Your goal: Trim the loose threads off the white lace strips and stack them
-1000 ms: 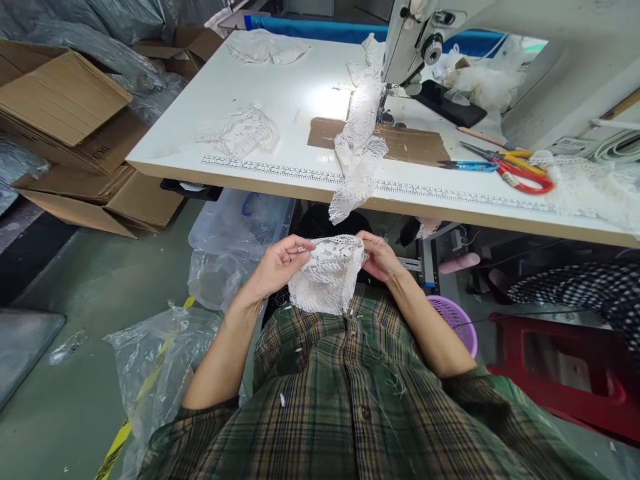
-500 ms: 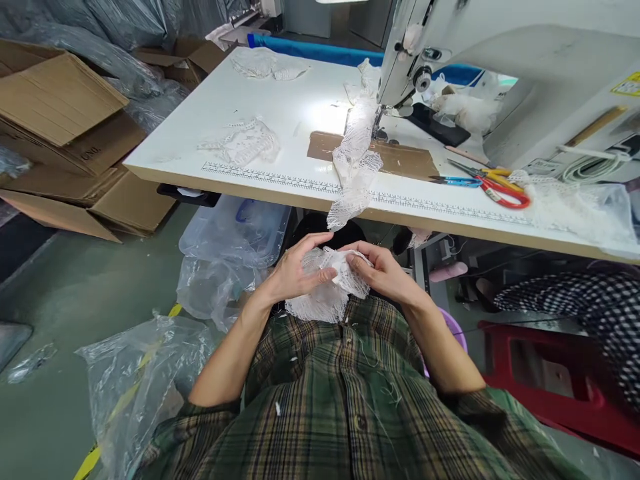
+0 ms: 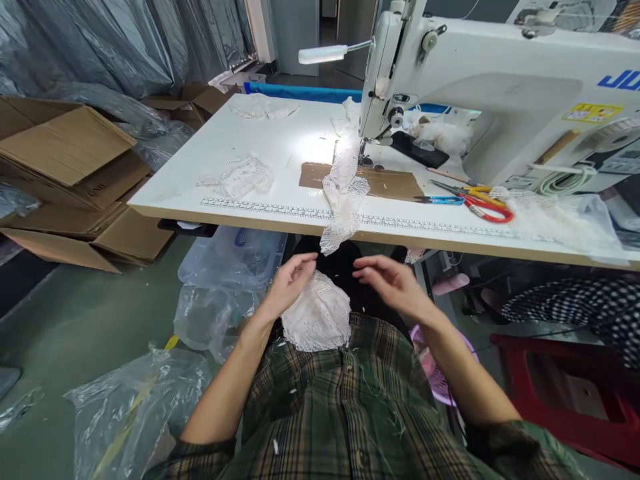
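A white lace piece (image 3: pixel 320 317) lies spread on my lap. My left hand (image 3: pixel 293 280) hovers at its upper left edge, fingers stretched out, with no clear grip on the lace. To the right of it, my right hand (image 3: pixel 393 283) is apart from the lace, fingers extended and holding nothing. A long lace strip (image 3: pixel 345 180) runs under the needle area of the white sewing machine (image 3: pixel 475 87) and hangs over the table's front edge, just above my hands.
On the white table (image 3: pixel 200 160) lie a crumpled lace piece (image 3: pixel 245 177), another lace piece (image 3: pixel 263 107), red-handled scissors (image 3: pixel 483 205) and blue snips (image 3: pixel 443 199). Cardboard boxes (image 3: pixel 65 153) stand left. A purple basket (image 3: pixel 440 380) and red stool (image 3: pixel 565 393) are at right.
My right hand has let go of the lace and moved away to the right. The lace now lies flatter on my lap. The camera has tilted up, showing more of the machine.
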Demonstrator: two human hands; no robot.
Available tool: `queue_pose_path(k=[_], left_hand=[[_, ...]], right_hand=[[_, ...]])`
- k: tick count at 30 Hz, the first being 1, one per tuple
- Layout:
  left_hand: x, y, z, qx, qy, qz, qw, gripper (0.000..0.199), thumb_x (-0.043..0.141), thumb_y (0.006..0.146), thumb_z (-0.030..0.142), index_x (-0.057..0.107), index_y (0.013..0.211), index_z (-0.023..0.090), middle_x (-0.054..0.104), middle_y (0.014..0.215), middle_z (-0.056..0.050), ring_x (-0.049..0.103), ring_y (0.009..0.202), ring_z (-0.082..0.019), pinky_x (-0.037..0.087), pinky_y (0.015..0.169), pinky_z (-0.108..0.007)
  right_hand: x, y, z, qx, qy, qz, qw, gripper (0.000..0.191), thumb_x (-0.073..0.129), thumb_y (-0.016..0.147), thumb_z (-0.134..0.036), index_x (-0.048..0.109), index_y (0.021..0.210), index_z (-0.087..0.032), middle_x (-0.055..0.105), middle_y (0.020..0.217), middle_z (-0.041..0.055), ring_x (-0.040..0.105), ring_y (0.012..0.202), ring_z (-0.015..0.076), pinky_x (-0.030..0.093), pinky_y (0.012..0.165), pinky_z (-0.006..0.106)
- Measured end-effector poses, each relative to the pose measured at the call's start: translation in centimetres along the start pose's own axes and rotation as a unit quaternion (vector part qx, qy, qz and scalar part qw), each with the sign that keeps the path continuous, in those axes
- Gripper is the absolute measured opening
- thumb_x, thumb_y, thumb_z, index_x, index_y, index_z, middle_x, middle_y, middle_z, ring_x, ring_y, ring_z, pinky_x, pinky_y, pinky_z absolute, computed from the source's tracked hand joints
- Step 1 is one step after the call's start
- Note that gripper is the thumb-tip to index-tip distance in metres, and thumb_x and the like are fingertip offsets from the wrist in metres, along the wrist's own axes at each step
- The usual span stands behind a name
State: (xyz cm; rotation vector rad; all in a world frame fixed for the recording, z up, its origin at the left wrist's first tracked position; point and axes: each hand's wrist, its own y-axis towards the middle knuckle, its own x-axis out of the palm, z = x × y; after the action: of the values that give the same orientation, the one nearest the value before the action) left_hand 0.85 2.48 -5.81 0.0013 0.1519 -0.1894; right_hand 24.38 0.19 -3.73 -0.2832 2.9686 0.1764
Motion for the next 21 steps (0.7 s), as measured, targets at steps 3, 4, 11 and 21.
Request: queue_pose_path(k=[3, 4, 11, 21], left_hand=[[1.2, 2.1, 0.6, -0.060, -0.169, 0.014, 0.984, 0.046, 0.058, 0.089, 0.055, 0.065, 0.114, 0.017, 0.066, 0.123, -0.014, 0.065, 0.108, -0.023, 0.052, 0.096, -0.042], [1.7, 2.6, 0.8, -0.075, -0.221, 0.001, 0.972, 0.045, 0.062, 0.087, 0.054, 0.066, 0.109, 0.016, 0.068, 0.118, -0.014, 0.066, 0.102, -0.022, 0.054, 0.092, -0.040], [4.0, 3.5, 1.7, -0.142, -0.355, -0.032, 0.923, 0.038, 0.087, 0.064, 0.041, 0.068, 0.081, 0.014, 0.058, 0.068, 0.002, 0.052, 0.060, -0.005, 0.042, 0.056, -0.017], [-0.7, 0.9, 5.6, -0.022, -0.054, -0.109, 0.992, 0.028, 0.080, 0.071, 0.036, 0.065, 0.065, 0.013, 0.057, 0.071, -0.001, 0.050, 0.066, -0.010, 0.038, 0.062, -0.023]], right_hand=[[-5.0, 3.0, -2.3, -0.112, -0.132, 0.110, 0.979, 0.021, 0.057, 0.092, -0.033, 0.069, 0.104, -0.022, 0.072, 0.094, 0.0070, 0.067, 0.085, 0.0195, 0.054, 0.080, 0.038], [-7.0, 4.1, -2.6, -0.145, -0.202, 0.154, 0.956, 0.021, 0.058, 0.090, -0.030, 0.070, 0.105, -0.022, 0.071, 0.099, 0.0083, 0.066, 0.089, 0.0210, 0.053, 0.083, 0.040], [-17.9, 10.1, -0.4, -0.167, -0.529, 0.123, 0.823, 0.036, 0.055, 0.080, -0.028, 0.070, 0.111, -0.018, 0.071, 0.099, 0.0161, 0.061, 0.104, 0.0403, 0.040, 0.095, 0.059], [-15.9, 10.6, -2.3, -0.183, -0.533, 0.138, 0.814, 0.023, 0.046, 0.080, -0.025, 0.063, 0.093, -0.017, 0.055, 0.083, 0.0162, 0.058, 0.086, 0.0360, 0.046, 0.073, 0.046]])
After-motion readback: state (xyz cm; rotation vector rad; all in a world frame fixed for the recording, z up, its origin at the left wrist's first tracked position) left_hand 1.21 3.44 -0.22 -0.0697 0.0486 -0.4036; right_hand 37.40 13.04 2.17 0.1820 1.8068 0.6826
